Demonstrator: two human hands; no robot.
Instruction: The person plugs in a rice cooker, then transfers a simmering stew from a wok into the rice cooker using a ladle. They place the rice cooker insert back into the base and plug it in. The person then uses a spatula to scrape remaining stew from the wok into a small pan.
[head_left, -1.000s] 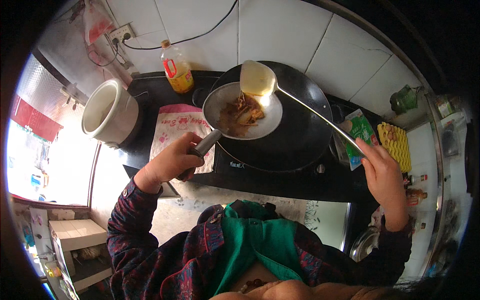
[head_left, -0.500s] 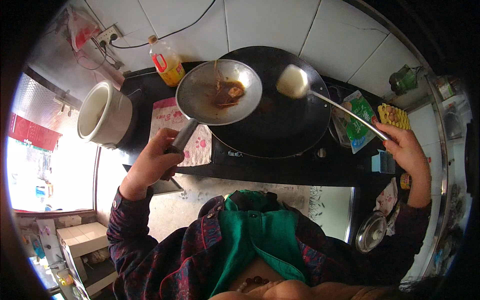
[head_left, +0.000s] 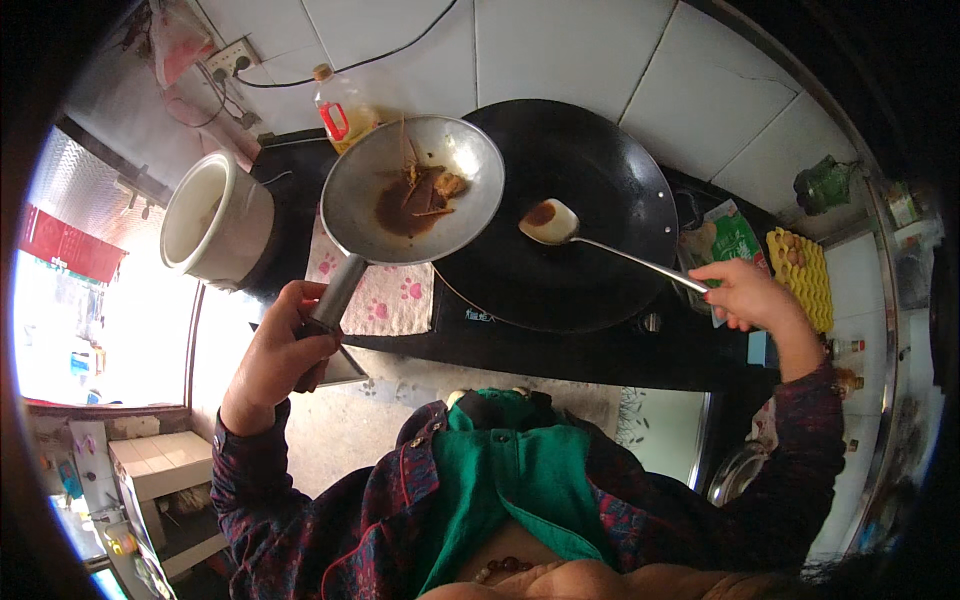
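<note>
My left hand (head_left: 285, 350) is closed round the handle of a small metal pan (head_left: 345, 215). Brown liquid (head_left: 395, 208) with several solid brownish pieces lies in the pan, which is held up over the left rim of a large black wok (head_left: 590, 290). With my right hand (head_left: 750, 300) I grip the long handle of a metal spatula (head_left: 640, 258). Its broad head hovers over the wok, close to the pan's right side, and carries a small patch of brown liquid. The wok's dark inside shows no food that I can make out.
A pale pot (head_left: 222, 225) stands at the left, and an oil bottle (head_left: 338, 110) behind the pan. A pink-and-white cloth (head_left: 405, 300) lies under the pan's handle. To the right are a green packet (head_left: 735, 238) and a yellow egg tray (head_left: 815, 290). Tiled wall (head_left: 560, 50) rises behind.
The spatula head has come down and left toward the pan and now bears brown liquid. My right hand has moved left. The pan has shifted slightly left.
</note>
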